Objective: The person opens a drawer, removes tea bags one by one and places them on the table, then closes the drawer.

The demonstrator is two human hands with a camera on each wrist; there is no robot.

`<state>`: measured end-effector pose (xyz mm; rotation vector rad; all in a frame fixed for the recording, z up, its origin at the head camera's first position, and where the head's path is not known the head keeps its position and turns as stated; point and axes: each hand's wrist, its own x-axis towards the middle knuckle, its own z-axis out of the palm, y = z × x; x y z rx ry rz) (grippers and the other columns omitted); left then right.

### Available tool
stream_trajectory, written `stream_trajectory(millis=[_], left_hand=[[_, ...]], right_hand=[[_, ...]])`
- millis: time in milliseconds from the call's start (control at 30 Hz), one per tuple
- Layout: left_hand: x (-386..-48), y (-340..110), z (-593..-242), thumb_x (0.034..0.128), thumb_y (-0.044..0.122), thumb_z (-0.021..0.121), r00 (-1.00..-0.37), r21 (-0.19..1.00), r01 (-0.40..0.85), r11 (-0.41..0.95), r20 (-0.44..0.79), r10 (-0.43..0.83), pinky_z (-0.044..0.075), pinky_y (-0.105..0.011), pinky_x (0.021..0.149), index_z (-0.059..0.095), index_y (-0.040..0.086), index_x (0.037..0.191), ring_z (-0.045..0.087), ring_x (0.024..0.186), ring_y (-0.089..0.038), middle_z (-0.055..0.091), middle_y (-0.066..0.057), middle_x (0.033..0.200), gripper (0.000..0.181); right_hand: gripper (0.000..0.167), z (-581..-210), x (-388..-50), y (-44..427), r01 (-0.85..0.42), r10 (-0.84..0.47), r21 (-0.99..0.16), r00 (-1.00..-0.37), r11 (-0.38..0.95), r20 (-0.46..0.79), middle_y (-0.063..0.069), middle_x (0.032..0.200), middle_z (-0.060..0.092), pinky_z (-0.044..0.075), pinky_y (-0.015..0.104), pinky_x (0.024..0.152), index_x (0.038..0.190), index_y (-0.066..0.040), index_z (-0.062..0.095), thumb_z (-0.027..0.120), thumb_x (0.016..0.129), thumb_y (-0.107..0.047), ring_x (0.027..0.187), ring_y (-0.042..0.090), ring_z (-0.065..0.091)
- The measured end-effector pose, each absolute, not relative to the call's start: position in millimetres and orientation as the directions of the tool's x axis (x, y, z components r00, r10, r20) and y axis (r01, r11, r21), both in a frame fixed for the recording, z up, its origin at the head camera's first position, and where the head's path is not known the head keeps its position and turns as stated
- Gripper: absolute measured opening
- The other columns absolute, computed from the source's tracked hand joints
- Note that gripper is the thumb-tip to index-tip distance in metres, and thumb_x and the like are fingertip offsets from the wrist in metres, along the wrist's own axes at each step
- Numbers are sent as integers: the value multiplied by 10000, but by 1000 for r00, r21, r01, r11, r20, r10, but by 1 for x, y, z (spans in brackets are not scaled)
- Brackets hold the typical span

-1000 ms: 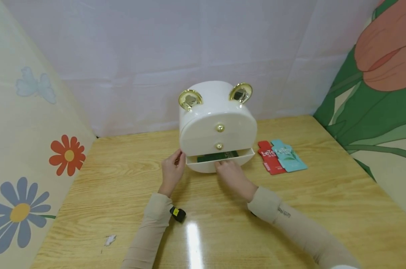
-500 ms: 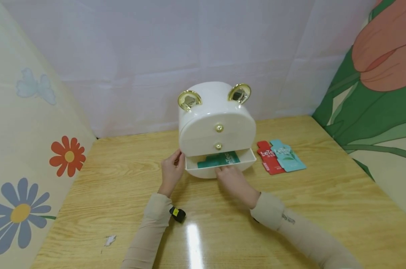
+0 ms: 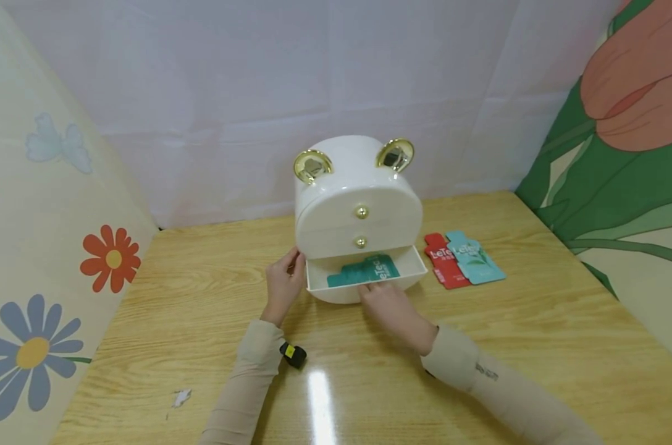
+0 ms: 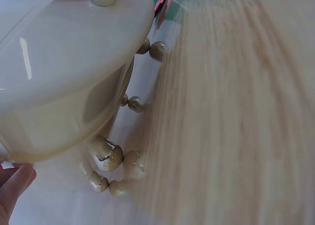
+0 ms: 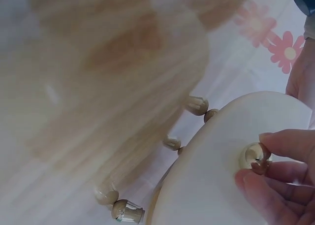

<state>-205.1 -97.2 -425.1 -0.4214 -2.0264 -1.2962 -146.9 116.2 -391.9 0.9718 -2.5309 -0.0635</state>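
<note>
A white storage box (image 3: 336,225) with gold-rimmed ears and gold knobs stands on the table. Its bottom drawer (image 3: 336,295) is pulled out, and a teal bottle-shaped sachet (image 3: 364,272) lies inside. My right hand (image 3: 388,306) is at the drawer front; in the right wrist view its thumb and fingers pinch the round gold knob (image 5: 255,157), hidden in the head view. My left hand (image 3: 283,284) rests against the box's left side. In the left wrist view, its fingertips (image 4: 22,178) touch the box's lower edge.
Right of the box, a red sachet (image 3: 447,266) lies partly under a light-blue sachet (image 3: 477,259) on the wooden table (image 3: 175,309). A pale curtain (image 3: 230,123) hangs behind. A small white scuff (image 3: 182,397) marks the table at front left.
My right hand has drawn the bottom drawer further out toward me, so more of the teal sachet shows. The left hand has stayed at the box's left side.
</note>
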Motion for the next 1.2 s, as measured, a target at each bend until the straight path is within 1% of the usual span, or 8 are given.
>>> stream_trajectory(millis=[100,167,267,467,633,700,867,1200], left_hand=[[-205,-97,-425,839,-48,571,-713,668,598,444,696,-86,550,-312,545,628,-143,1001,657,679,-314,652,-257,866,196],[-206,-97,-425,842,-47,569,-715,668,598,442,695,-83,550,-307,548,626,-142,1006,658,684,-312,652,-255,871,199],[-205,-97,-424,842,-45,571,-716,669,597,442,693,-83,549,-308,548,627,-142,1005,658,688,-309,653,-253,872,197],[-206,-97,-424,836,-51,577,-711,668,601,440,698,-88,549,-316,546,631,-145,992,657,679,-312,653,-256,861,190],[-207,-97,-426,833,-53,578,-715,675,594,437,692,-97,550,-314,548,631,-145,991,657,680,-315,652,-256,861,190],[-207,-98,-426,835,-51,577,-717,677,591,438,690,-99,550,-312,548,630,-144,993,658,680,-312,652,-255,865,191],[-206,-98,-426,842,-43,573,-714,672,594,443,694,-94,548,-298,549,628,-141,999,657,676,-305,653,-251,872,193],[-205,-97,-425,819,-69,584,-701,665,602,442,705,-107,544,-274,531,639,-147,966,655,647,-309,655,-252,838,175]], right_hand=[[191,-393,-145,117,-629,-651,197,-661,752,374,211,949,615,541,300,589,901,41,617,690,728,9,745,281,620],[171,-394,-145,117,-629,-654,209,-649,749,388,200,923,616,535,295,561,877,37,614,685,723,19,721,271,616],[154,-394,-143,118,-630,-659,221,-641,745,395,189,905,618,533,304,553,861,32,612,681,724,29,721,268,614],[145,-394,-139,118,-635,-661,215,-641,742,389,176,882,615,529,312,541,846,30,604,669,718,49,718,271,610],[170,-392,-134,118,-648,-665,186,-654,738,361,188,935,622,545,330,611,891,35,617,688,737,23,781,282,626],[163,-393,-133,119,-653,-666,176,-654,737,360,184,934,625,546,331,623,885,29,620,694,742,6,784,277,628],[127,-394,-132,120,-659,-669,183,-632,729,391,152,844,619,526,304,541,811,11,604,691,720,5,681,241,606],[126,-394,-126,123,-664,-667,183,-611,725,426,128,765,606,492,301,475,753,-2,584,695,693,-8,604,217,570]])
